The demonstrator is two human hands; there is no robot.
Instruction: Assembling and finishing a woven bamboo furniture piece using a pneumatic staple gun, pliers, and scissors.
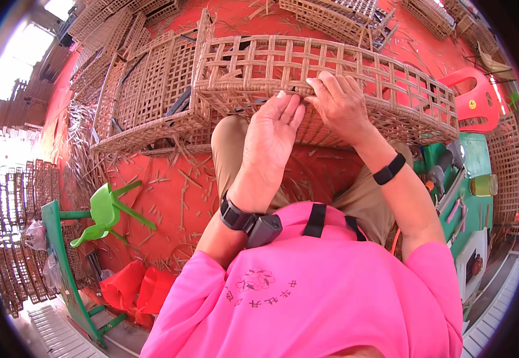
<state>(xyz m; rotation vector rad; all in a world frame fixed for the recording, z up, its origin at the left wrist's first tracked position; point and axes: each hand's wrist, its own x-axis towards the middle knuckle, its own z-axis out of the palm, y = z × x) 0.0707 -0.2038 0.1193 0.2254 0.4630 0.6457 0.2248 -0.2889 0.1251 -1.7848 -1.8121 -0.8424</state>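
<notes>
A long openwork wicker basket (259,62) of woven brown strips lies across my knees, its bent lower edge toward me. My right hand (340,107) is closed at this edge, thumb and forefinger pinching the weave; any loose strip between them is too small to make out. Just left of it, my left hand (271,131) is turned palm up, fingers stretched out and tips close to the same edge. Both hands nearly touch. Left of this basket, a second wicker piece (152,83) with a raised frame rests over the red floor.
Cut strips litter the red floor (176,185). A green plastic stool (105,209) lies left, above red bags (131,289) and a green metal frame (62,262). Tools and a jar (483,185) sit on a green surface at right, near a red chair (477,98). Wicker stacks (343,21) stand beyond.
</notes>
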